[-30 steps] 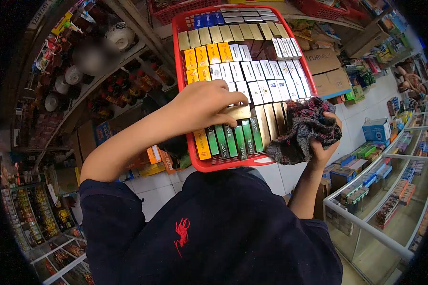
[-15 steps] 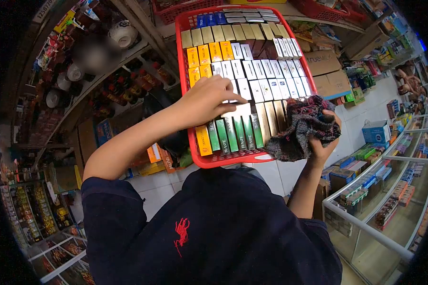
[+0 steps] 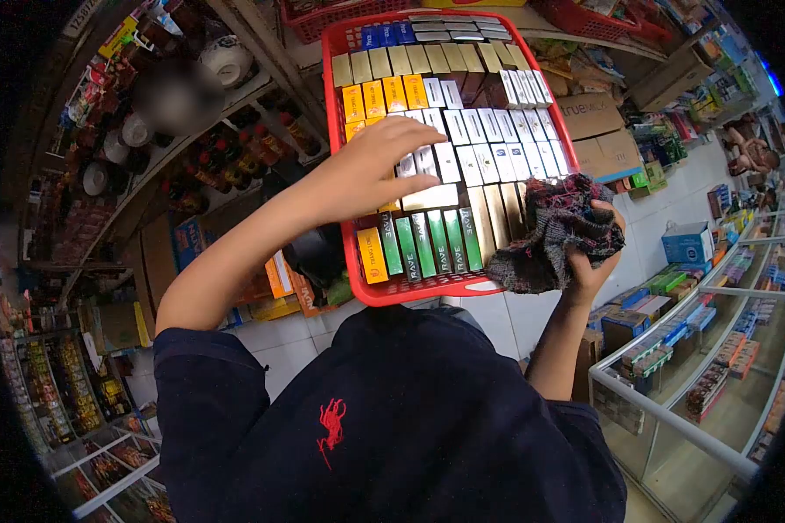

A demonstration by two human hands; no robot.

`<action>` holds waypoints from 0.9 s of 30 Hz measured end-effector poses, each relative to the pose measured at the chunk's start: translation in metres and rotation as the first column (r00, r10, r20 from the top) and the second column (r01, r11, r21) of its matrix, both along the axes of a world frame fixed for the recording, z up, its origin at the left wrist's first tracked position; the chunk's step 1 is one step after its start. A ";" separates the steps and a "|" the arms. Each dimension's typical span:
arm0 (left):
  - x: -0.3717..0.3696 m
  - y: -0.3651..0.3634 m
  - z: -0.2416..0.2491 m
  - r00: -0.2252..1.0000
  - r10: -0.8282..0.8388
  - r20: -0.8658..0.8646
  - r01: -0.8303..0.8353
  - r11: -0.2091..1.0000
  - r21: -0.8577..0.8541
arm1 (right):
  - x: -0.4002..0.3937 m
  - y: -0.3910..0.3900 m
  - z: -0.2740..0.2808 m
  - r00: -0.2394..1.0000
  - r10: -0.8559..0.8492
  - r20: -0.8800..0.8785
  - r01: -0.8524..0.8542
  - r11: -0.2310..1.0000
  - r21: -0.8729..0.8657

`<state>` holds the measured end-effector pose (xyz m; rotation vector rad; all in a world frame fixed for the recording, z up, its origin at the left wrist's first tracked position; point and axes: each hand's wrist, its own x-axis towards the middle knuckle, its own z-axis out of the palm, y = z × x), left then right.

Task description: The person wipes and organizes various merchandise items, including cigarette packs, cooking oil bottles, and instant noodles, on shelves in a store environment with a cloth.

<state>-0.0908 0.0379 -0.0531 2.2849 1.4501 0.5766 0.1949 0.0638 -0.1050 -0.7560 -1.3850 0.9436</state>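
Observation:
A red plastic basket (image 3: 572, 144) holds rows of upright cigarette packs. Over its left side is my left hand (image 3: 384, 166), thumb and fingers spread apart, holding nothing. Beneath and beside it are white packs (image 3: 488, 166), an orange pack (image 3: 372, 254) and green packs marked RAVE (image 3: 434, 244). Gold packs (image 3: 414, 61) and blue packs (image 3: 388, 37) line the far end. My right hand (image 3: 604, 261) is closed around a bunched dark knitted cloth (image 3: 554, 235), which hangs over the basket's near right corner and covers some gold packs there.
A glass display case (image 3: 672, 383) with small boxes stands on the right. Crowded shelves (image 3: 262, 74) with bottles and bowls rise on the left. A cardboard box (image 3: 597, 131) sits behind the basket's right side, near a blue carton (image 3: 689, 242) on the tiled floor.
My left hand has moved slightly toward the far end of the basket, and its thumb and fingers have spread apart. The right hand and cloth stay almost in place.

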 end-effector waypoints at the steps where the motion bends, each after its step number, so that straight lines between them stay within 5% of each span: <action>1: 0.002 -0.004 -0.002 0.999 -0.016 -0.032 0.019 0.996 0.092 | 0.000 0.000 0.000 1.000 0.002 -0.004 -0.002 1.000 -0.001; 5: 0.020 -0.022 -0.021 0.899 -0.137 -0.415 0.180 0.981 0.068 | -0.002 0.000 0.001 1.000 0.013 -0.023 -0.014 1.000 -0.017; 8: 0.017 -0.021 -0.016 0.924 -0.120 -0.363 0.155 0.986 0.068 | 0.002 0.004 -0.003 1.000 0.008 -0.013 -0.008 1.000 0.017; 11: 0.012 -0.025 -0.001 0.963 -0.057 -0.265 0.093 0.988 0.123 | 0.001 0.004 0.005 0.979 -0.069 -0.193 0.059 0.996 -0.060; 14: -0.001 -0.041 0.004 0.993 0.107 -0.053 -0.094 0.973 0.212 | 0.009 0.008 0.010 0.876 -0.462 0.136 0.423 0.874 0.241; 17: -0.011 -0.064 -0.001 0.972 0.220 0.083 -0.232 0.956 0.180 | 0.000 0.006 0.025 0.862 -0.385 0.329 0.336 0.921 0.198; 19: -0.007 -0.073 -0.019 0.937 0.248 0.245 -0.281 0.953 0.112 | -0.017 0.002 0.019 0.818 -0.252 0.517 0.105 0.949 0.297; 22: 0.011 -0.077 -0.031 0.968 0.233 -0.088 -0.224 0.969 0.102 | -0.051 -0.021 0.030 0.748 -0.084 0.659 -0.172 0.934 0.314; 23: 0.012 -0.077 -0.031 0.970 0.228 -0.082 -0.219 0.971 0.100 | -0.053 -0.022 0.033 0.715 -0.057 0.697 -0.250 0.910 0.330; 27: 0.012 -0.076 -0.030 0.968 0.230 -0.098 -0.218 0.968 0.124 | -0.017 0.018 0.023 0.704 -0.252 0.664 0.111 0.962 0.247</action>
